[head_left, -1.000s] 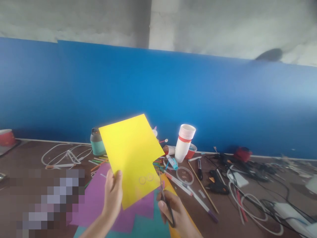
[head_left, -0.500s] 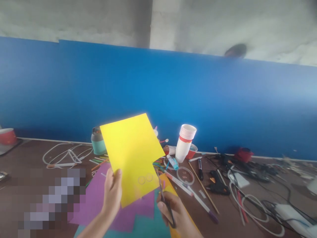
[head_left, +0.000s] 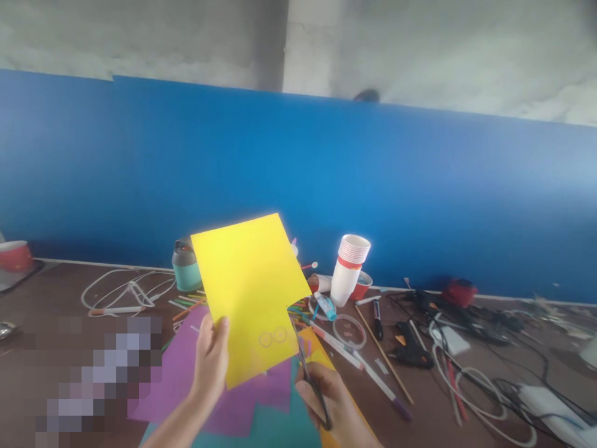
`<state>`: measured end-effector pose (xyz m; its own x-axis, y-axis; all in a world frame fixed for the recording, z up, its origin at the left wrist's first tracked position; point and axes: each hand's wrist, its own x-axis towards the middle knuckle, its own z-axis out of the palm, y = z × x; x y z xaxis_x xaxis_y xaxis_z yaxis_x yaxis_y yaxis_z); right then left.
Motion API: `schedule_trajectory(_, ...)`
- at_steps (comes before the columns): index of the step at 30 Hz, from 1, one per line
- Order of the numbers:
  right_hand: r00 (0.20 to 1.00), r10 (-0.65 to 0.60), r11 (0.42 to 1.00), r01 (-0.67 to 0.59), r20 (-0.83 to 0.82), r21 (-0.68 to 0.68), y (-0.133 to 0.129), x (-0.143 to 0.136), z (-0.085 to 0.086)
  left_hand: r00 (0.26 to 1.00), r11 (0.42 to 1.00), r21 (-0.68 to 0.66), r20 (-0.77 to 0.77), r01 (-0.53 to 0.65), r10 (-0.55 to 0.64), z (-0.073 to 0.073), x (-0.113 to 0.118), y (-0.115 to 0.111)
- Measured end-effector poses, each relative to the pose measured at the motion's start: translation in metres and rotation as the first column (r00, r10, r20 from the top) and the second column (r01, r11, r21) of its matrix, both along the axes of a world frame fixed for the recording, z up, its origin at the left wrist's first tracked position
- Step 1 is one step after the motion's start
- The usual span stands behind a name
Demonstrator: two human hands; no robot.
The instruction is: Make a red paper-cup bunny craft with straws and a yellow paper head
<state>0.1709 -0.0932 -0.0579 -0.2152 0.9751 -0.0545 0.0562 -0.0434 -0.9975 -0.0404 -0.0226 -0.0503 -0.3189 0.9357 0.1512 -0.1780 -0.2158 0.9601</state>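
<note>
My left hand (head_left: 212,354) grips the lower left edge of a yellow sheet of paper (head_left: 247,280), thumb on its front. Two small circles are drawn near the sheet's lower edge, and a notch is cut from its right side. In my right hand (head_left: 326,392) is a pair of scissors (head_left: 313,387), its blades at the sheet's lower right edge beside the circles. Whether the blades are parted I cannot tell. Under both hands lie purple paper (head_left: 177,386), teal paper (head_left: 275,426) and orange-yellow paper (head_left: 331,438).
Beyond the sheet stand a stack of white paper cups (head_left: 347,267) and a teal container (head_left: 186,270). To the right lie markers (head_left: 375,376), a wooden stick (head_left: 392,367), a black glue gun (head_left: 410,345) and tangled cables (head_left: 485,386). A blue partition (head_left: 298,162) borders the table.
The yellow sheet has shifted very slightly; both hands keep their holds. Behind the partition, the top of a dark shape has moved left and lower.
</note>
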Motion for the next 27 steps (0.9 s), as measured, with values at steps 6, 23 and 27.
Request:
schedule_trajectory(6,1.0,0.006,1.0,-0.006,0.006,-0.031,0.0,0.0,0.0,0.999,0.999,-0.004,-0.012,0.049,-0.049,-0.004,-0.005,0.005)
schedule_trajectory(23,1.0,0.01,0.997,-0.012,-0.025,-0.08,0.003,0.002,-0.01,0.996,0.997,0.022,0.042,0.077,-0.078,-0.002,-0.008,0.01)
schedule_trajectory(27,1.0,0.026,0.997,-0.026,-0.003,-0.074,0.003,0.002,-0.005,0.986,0.987,0.053,0.064,0.149,-0.152,-0.001,-0.011,0.014)
